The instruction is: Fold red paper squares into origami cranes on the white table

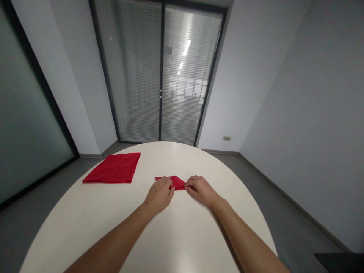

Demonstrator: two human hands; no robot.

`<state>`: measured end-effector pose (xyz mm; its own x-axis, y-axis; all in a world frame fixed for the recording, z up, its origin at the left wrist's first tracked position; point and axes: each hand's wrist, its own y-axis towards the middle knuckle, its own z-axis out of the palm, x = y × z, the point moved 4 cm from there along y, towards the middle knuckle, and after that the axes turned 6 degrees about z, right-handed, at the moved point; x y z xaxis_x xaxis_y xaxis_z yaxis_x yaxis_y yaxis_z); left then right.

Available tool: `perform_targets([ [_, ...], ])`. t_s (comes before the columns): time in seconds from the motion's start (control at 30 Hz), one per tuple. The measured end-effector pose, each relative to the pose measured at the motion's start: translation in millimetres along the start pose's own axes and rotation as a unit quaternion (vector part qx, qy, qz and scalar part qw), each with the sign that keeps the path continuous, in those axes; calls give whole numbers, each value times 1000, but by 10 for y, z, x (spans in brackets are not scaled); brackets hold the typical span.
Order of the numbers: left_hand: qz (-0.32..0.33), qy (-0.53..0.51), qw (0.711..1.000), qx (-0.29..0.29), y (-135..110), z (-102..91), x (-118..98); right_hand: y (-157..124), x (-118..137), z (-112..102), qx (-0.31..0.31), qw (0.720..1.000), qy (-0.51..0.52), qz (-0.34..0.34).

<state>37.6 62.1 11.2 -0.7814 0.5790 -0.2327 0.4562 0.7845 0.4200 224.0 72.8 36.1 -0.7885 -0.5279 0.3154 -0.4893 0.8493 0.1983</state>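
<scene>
A small folded red cloth lies on the white table in front of me, its upper edge rising to a low peak. My left hand rests over its left part, with the fingers bent on the fabric and a pointed end of cloth sticking out beyond them. At the right corner, my right hand pinches the cloth between thumb and fingers. The fingers hide part of the folds at both ends.
A larger red cloth, folded flat, lies at the table's far left. The round white table has its curved far edge near a glass door with blinds. A dark object shows at the lower right.
</scene>
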Motion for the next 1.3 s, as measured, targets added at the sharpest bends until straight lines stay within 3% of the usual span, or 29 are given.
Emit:
perform_targets([
  [0.43,-10,-26,999,-22,53,41,32,4,-176,90,-57,993,102,13],
  [1.0,-57,-31,997,-29,51,77,83,-19,-120,117,-48,992,112,-28],
  [1.13,-21,-24,999,-36,56,67,55,-19,-148,149,-46,991,119,-40],
  [1.3,46,20,999,19,69,86,-33,-17,-144,135,-41,992,110,-48],
])
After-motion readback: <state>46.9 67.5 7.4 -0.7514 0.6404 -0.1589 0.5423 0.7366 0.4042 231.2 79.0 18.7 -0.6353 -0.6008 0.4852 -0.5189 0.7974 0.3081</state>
